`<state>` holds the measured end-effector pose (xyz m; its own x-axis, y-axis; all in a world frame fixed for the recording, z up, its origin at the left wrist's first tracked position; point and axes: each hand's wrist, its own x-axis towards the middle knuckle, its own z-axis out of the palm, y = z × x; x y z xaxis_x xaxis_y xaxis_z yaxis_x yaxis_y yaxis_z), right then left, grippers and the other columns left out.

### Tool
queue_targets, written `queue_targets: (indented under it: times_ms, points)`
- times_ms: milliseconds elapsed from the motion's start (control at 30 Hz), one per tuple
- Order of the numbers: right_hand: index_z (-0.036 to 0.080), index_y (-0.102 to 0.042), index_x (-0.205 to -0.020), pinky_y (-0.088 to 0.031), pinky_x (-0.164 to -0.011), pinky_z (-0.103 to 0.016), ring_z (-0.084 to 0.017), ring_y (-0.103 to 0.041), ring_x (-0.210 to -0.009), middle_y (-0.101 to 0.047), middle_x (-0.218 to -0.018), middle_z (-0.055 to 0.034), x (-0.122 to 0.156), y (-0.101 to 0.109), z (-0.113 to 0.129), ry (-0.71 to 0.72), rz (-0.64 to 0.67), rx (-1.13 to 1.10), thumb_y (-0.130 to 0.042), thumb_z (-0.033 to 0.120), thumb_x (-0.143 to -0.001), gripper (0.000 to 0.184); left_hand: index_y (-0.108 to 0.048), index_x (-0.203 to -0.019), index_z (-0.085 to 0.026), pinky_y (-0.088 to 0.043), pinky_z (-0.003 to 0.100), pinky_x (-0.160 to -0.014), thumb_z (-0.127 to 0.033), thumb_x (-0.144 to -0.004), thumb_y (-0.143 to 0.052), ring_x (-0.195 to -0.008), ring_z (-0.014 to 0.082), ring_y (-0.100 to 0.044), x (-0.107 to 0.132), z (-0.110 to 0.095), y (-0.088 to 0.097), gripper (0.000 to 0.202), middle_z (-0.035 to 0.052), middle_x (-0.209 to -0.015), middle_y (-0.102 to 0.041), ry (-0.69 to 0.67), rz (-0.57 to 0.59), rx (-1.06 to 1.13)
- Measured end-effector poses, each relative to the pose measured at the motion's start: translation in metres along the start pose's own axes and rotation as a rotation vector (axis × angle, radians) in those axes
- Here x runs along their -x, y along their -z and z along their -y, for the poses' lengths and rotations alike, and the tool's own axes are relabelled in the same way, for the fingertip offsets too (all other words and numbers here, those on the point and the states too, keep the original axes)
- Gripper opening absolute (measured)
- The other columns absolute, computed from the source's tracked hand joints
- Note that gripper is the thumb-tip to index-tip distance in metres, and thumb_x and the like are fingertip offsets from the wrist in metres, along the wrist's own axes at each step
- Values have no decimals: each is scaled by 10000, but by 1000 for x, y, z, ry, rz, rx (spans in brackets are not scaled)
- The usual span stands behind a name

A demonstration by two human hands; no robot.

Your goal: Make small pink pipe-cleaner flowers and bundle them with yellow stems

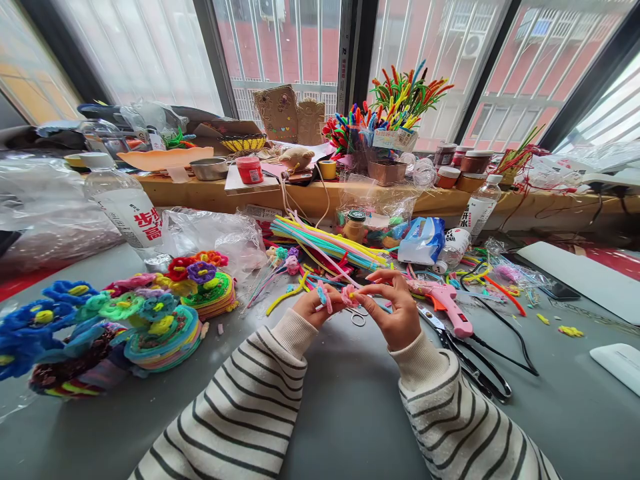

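Both hands meet above the grey table, working on a small pink pipe-cleaner flower (349, 295) with a bit of yellow. My left hand (313, 307) is closed around its near end, and a pink and blue pipe-cleaner piece (324, 297) shows at those fingers. My right hand (393, 310) pinches the flower's other side between thumb and fingertips. A long pale pink pipe cleaner (327, 257) runs up and away behind the fingers. Just below the hands lie small scissors (357, 317), partly hidden. Right of my right hand rests a pink glue gun (447, 303).
Black-handled scissors (470, 360) lie by my right sleeve. Pipe-cleaner flower pots (163, 340) crowd the left. A bundle of pipe cleaners (335, 243) lies behind the hands. Water bottles (125, 207) and plastic bags (213, 237) stand around; a wooden ledge (240, 197) runs along the back.
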<state>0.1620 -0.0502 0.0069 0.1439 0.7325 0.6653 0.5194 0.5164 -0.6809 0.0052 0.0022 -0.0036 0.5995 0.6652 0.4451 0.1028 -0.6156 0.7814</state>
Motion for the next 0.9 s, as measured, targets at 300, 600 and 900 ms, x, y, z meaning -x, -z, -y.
queue_targets:
  times_ms: [300,600,900]
  points:
    - [199,-636,-678,-392,-736,-338,-175,-460,-804,-478,-866,-42,-1,0,-1,20,15,-5,-611,224,-659,40,-625,-761,-109,-418,302,-622,-364,-698,-491,-659,146,-503,2,2,-1,295,73,-698,-529,28,-31,71]
    - [198,-636,-678,-390,-731,-338,-175,-466,-796,-474,-852,-43,0,0,0,13,12,7,-610,245,-660,57,-616,-740,-105,-421,301,-690,-273,-669,-549,-714,152,-528,2,-7,-1,194,81,-721,-590,74,-70,88]
    - [198,-639,-678,-386,-744,-334,-173,-464,-812,-473,-858,-39,1,-1,1,3,27,-5,-612,238,-657,52,-616,-691,-114,-430,294,-688,-285,-622,-592,-697,159,-555,1,-10,2,186,72,-694,-628,154,-113,91]
